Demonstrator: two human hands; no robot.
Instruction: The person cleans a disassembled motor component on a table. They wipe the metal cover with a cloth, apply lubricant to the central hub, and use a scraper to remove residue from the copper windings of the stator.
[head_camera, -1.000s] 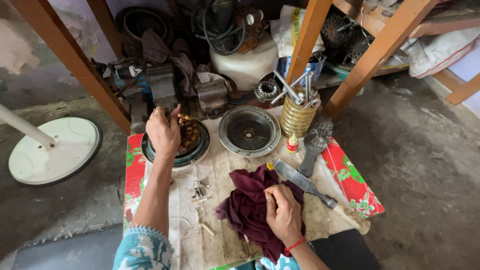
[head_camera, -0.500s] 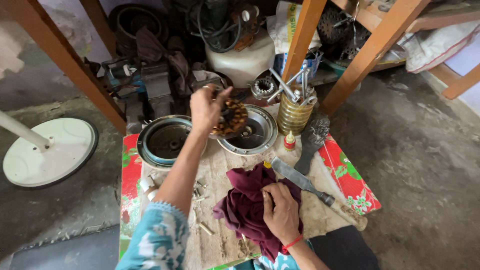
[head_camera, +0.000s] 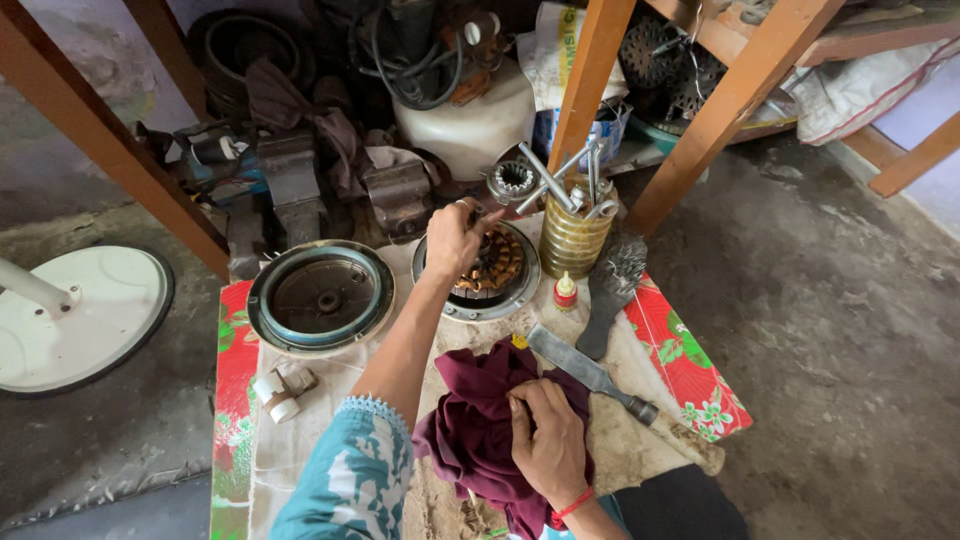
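Copper-wound stator (head_camera: 492, 266) is gripped at its upper left edge by the left hand (head_camera: 452, 238), fingers clamped on it, and is seen resting in the round grey motor cover (head_camera: 478, 305) at the back of the low table (head_camera: 690, 372); the right hand (head_camera: 545, 440) is pressed down, fingers curled, on a crumpled maroon cloth (head_camera: 470, 425) at the near edge; the two hands are kept well apart; just left of the stator, a second round housing with a blue-green rim (head_camera: 321, 296) lies open side up; a yellow ribbed tin holding metal tools (head_camera: 574, 232) is set just right of the grey cover, with a small red-capped bottle (head_camera: 566, 291) and a wire brush (head_camera: 610, 288) beside it; a flat chisel-like blade (head_camera: 590, 374) lies between brush and cloth; a small white and brown part (head_camera: 279, 389) is seen near the left edge
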